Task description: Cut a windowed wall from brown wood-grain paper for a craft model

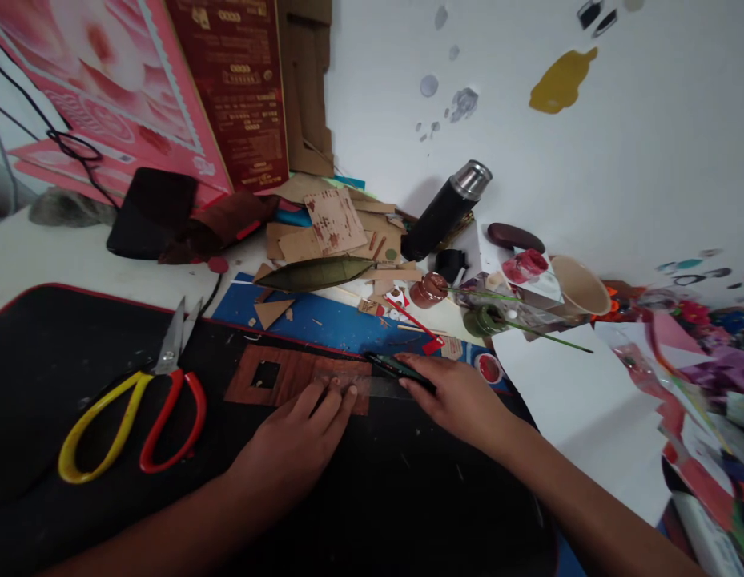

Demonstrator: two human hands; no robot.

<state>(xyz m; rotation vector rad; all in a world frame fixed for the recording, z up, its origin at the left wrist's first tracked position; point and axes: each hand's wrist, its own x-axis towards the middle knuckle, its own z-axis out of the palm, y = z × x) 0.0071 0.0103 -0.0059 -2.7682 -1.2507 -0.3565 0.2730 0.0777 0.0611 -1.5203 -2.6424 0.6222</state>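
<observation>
A reddish-brown painted cardboard piece (296, 377) with a square hole lies on the black mat. Across its right part runs a clear strip, apparently a ruler (387, 388). My left hand (299, 437) rests palm down, its fingers extended and fingertips pressing on the strip and the cardboard. My right hand (459, 393) is closed around a dark utility knife (399, 369), whose front end points left over the upper right edge of the cardboard. The blade itself is too small to make out. Scissors (167, 373) with yellow and red handles lie spread apart to the left.
The black mat (359, 505) covers the near table. Behind it are a blue strip (233, 307), cardboard scraps (335, 220), a leaf-shaped green piece (317, 274), paint jars (428, 290) and a tilted black thermos (444, 210). White paper (564, 409) lies right; a phone (152, 212) lies back left.
</observation>
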